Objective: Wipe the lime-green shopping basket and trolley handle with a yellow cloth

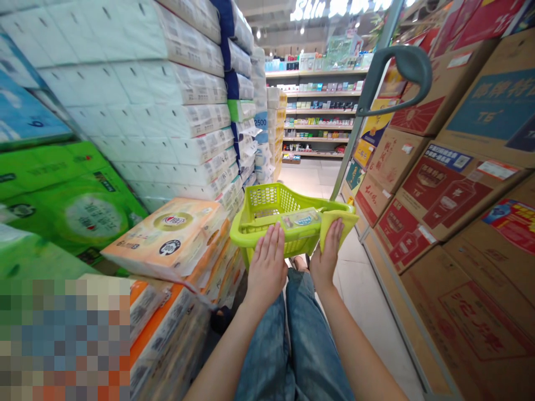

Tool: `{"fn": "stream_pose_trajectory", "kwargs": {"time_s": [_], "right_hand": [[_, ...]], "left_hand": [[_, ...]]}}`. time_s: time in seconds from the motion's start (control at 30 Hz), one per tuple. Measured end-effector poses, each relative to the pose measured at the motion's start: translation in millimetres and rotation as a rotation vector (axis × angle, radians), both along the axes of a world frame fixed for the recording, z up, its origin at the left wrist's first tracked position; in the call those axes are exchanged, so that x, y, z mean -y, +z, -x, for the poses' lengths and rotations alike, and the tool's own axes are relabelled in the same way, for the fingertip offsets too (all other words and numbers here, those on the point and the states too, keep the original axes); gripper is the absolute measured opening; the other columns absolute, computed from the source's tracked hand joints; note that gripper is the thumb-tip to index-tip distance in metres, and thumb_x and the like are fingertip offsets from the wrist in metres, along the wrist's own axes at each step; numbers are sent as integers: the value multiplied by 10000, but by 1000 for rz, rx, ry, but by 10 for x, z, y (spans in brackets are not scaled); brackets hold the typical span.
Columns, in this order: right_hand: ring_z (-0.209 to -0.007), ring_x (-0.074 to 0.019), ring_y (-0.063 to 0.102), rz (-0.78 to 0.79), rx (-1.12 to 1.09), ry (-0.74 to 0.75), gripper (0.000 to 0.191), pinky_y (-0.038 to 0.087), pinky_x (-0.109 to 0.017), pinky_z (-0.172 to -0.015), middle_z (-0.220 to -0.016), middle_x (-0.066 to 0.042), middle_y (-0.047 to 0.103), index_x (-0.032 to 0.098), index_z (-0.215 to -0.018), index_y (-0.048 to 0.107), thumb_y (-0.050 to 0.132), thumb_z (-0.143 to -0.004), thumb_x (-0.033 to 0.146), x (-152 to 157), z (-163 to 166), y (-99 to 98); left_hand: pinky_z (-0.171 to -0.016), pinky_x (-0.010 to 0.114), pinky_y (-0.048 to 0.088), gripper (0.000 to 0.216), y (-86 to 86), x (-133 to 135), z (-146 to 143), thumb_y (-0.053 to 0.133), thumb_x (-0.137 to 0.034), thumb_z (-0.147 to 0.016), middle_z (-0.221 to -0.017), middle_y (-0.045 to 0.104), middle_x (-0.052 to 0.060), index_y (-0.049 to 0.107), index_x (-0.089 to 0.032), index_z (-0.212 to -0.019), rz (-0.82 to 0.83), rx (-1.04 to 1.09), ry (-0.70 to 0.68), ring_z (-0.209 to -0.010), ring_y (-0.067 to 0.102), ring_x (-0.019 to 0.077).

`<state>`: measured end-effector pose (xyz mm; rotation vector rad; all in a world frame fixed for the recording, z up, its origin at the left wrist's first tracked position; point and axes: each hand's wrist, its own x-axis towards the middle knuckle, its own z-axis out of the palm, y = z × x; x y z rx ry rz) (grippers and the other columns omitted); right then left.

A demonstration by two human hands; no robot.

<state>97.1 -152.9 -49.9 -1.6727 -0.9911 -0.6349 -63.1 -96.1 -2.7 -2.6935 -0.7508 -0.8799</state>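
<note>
Store aisle (311, 174), sign (340, 8) reading "Shin"; left hand (267, 267), fingers straight, together, on the near rim of a lime-green shopping basket (246, 236) above the knees; right hand (326, 259), fingers extended, presses yellow cloth (349, 221) against its corner; "100%" tissue pack (167, 234) left, "T6" cartons (443, 181) right, open tiles (355, 284) between

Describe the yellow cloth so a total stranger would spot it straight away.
Between the white packs stacked on the left and the brown cartons on the right, find the lime-green basket. At its right end, under the right hand, is the yellow cloth: soft fabric, unlike the basket's stiff, pierced sides.
</note>
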Motion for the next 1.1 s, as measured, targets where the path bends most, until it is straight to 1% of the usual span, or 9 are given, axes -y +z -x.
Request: {"fn": "stream_pose_trajectory", "kwargs": {"time_s": [0.1,0.2,0.33,0.47,0.53,0.63,0.83,0.97,1.1], "right_hand": [[-1532,-250,37,66,72,53,791,203,-605,-1202,-1667,-85,64,225,-1585,-16,319,-891,48,-99,331,-19],[-1525,-246,108,185,239,104,770,234,-583,-1201,-1644,-121,183,212,-1587,12,346,-910,60,-105,480,-48],[-1516,-224,173,237,344,72,785,230,-561,-1208,-1606,-126,302,210,-1588,68,375,-887,34,14,204,-53],[-1527,-218,101,109,170,-42,843,212,-573,-1213,-1650,-90,178,218,-1588,38,302,-823,-17,106,-207,-13],[-1530,-215,79,43,69,-66,849,193,-574,-1218,-1659,-70,140,223,-1588,50,286,-811,-23,101,-248,23],[-1532,-231,59,34,27,-12,824,187,-589,-1214,-1663,-74,112,215,-1589,43,298,-836,-2,41,-15,69],[-1524,-236,129,247,237,126,792,231,-570,-1206,-1634,-114,226,215,-1587,5,348,-894,42,-52,531,8],[-1518,-229,169,265,316,79,814,219,-566,-1210,-1621,-123,263,212,-1588,32,364,-870,16,42,252,-39],[-1528,-231,110,168,155,-36,865,207,-579,-1212,-1650,-106,172,206,-1588,17,322,-810,-20,156,-102,-4]], "left_hand": [[-1221,426,240,749,1,-5,7,437,-166,-871,-1615,276,148,152,-52,-1554,4,-1,-3,-1522,178,238],[-1218,440,244,754,-3,-15,16,435,-158,-863,-1613,277,154,153,-55,-1555,7,6,-22,-1520,181,246],[-1214,443,251,768,-7,-16,17,435,-160,-864,-1613,279,152,128,-73,-1562,13,23,-41,-1517,195,246],[-1219,432,242,780,-1,-4,9,439,-165,-861,-1612,290,140,115,-80,-1566,24,23,-33,-1516,203,239],[-1223,429,231,779,-1,-1,4,441,-172,-861,-1614,285,136,122,-77,-1565,24,22,-29,-1516,200,243],[-1228,424,217,770,-8,-2,-2,440,-176,-861,-1617,279,132,137,-67,-1561,16,18,-19,-1519,189,245],[-1221,436,239,740,-26,-18,4,444,-160,-859,-1602,302,164,186,-41,-1543,-9,8,-15,-1520,181,248],[-1220,433,236,733,-17,-19,9,439,-160,-869,-1607,293,158,181,-49,-1546,-1,10,-22,-1517,195,252],[-1225,422,219,756,-2,-7,2,457,-161,-862,-1609,291,150,166,-50,-1551,14,17,-26,-1515,205,255]]}}
